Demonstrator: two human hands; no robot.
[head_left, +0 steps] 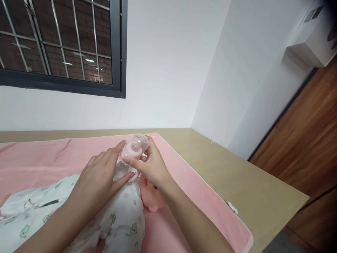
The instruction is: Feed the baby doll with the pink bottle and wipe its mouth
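A baby bottle (129, 151) with a clear dome cap (140, 141) and a pale pink collar is tilted above a baby doll's chest. My left hand (104, 170) is closed around the bottle's lower part, its thumb on the near side. Around the collar and cap, my right hand (152, 161) grips with its thumb in front and fingers behind. The doll (151, 198) lies on its back in a white suit (123, 218) with green and pink prints. My right hand and forearm hide part of its head.
A pink mat (184, 196) lies under the doll on a wooden table (210, 168). A small white object (232, 207) rests by the mat's right edge. White walls and a barred window (79, 45) stand behind; a wooden panel (297, 140) is at the right.
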